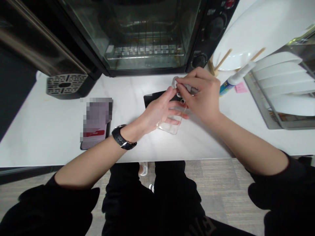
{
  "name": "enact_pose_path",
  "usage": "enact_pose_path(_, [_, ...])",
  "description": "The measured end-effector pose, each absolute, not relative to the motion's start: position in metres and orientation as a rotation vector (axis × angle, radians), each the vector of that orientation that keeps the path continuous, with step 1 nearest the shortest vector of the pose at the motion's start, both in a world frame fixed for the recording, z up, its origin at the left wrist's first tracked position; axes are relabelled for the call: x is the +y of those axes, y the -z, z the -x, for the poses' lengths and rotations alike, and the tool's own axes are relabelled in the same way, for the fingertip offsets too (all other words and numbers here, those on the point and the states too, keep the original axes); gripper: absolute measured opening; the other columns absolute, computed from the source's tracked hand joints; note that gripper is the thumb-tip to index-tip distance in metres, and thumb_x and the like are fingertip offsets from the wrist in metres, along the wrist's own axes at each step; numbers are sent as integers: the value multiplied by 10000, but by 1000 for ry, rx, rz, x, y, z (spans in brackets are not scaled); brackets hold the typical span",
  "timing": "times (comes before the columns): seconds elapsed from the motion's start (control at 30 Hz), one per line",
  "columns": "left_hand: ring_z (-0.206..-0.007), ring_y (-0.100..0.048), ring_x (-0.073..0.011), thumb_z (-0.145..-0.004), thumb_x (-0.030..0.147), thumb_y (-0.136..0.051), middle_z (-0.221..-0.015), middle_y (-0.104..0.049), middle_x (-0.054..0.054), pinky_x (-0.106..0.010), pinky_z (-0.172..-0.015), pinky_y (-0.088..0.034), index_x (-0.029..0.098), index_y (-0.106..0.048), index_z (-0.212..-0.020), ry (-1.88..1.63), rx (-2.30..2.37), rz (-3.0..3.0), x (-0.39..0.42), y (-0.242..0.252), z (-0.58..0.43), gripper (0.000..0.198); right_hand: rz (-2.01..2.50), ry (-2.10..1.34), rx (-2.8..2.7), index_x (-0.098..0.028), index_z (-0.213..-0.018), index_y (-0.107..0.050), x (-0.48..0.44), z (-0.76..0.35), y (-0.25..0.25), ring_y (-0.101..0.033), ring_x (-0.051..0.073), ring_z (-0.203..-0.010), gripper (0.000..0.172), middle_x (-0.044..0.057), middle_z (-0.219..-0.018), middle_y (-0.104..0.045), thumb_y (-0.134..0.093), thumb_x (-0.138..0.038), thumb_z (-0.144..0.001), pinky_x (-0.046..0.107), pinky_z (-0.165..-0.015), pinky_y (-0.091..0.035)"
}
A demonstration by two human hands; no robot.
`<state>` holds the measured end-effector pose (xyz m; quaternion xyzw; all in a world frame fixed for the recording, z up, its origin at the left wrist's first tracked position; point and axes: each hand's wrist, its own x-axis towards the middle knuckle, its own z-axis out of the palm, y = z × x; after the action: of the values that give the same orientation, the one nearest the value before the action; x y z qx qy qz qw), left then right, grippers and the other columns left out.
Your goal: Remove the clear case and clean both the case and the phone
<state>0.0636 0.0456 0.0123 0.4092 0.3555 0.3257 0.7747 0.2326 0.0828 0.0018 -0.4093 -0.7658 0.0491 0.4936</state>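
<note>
Two hands, tight quarters: a toaster oven [152,36] closes off the far side of the white counter [145,150], whose near edge runs below both forearms; bare surface opens leftward to a smartphone [94,124].
Right hand [203,93]: fingers pinching a small translucent piece [175,82] beside the left thumb tip.
Left hand [163,111]: fingers spread over a clear phone case [172,128]; its grip on the case cannot be told.
Case axis: long side slants away from the near edge, slightly rightward, beside a partly hidden dark slab [155,97].
Right flank: blue-labelled bottle [230,83], pink note [240,88], racked white dishes [283,75].
Below: striped grey carpet [226,186].
</note>
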Motion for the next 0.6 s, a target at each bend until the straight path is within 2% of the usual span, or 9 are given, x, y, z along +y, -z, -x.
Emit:
enact_pose_path(0.1, [-940,-733,-257,-959,705,-427,-1198,-732,-115,-396,-830,-594,277,-556,-1424,-742,797,-864,49,-11,-64,645,917,-210,-1877,-244,-1006,-807,79,-229,-1,-653,177,-798,157,36,-858,-702,-660,-284,-966,353,-695,-528])
enact_pose_path(0.2, [-959,-733,-240,-1012,631,-379,-1193,-733,-73,-366,-808,-599,311,-533,-1460,-866,783,-814,52,-12,-64,572,769,-306,-1974,-241,-1020,-789,73,-223,0,-663,162,-834,154,28,-890,-704,-647,-277,-974,335,-726,-550])
enact_pose_path(0.33, [-965,-736,-213,-1051,584,-280,-1176,-745,-32,-306,-760,-600,365,-377,-1590,-1047,805,-814,52,-20,-60,590,473,-278,-2159,-210,-1015,-767,68,-217,3,-683,146,-887,175,32,-929,-703,-594,-237,-1007,313,-767,-545])
enact_pose_path(0.43, [-1058,-725,-234,-1039,603,-313,-1210,-741,-38,-319,-841,-610,374,-245,-1644,-1158,770,-831,50,-26,-57,651,333,-181,-2240,-205,-1036,-751,68,-216,5,-687,137,-905,156,25,-928,-711,-600,-195,-1002,298,-778,-530])
enact_pose_path(0.5, [-1141,-701,-246,-1037,601,-334,-1231,-729,-39,-321,-882,-600,373,-222,-1650,-1234,759,-841,49,-29,-55,663,330,-127,-2262,-223,-1058,-746,70,-217,5,-681,129,-902,150,12,-926,-716,-613,-194,-995,287,-773,-522])
enact_pose_path(0.6, [-1170,-690,-252,-1050,600,-298,-1274,-702,-55,-273,-728,-565,390,-231,-1643,-1252,785,-828,50,-29,-55,633,418,-14,-2251,-249,-1015,-755,72,-218,6,-673,141,-881,143,-3,-879,-708,-621,-206,-989,306,-772,-510])
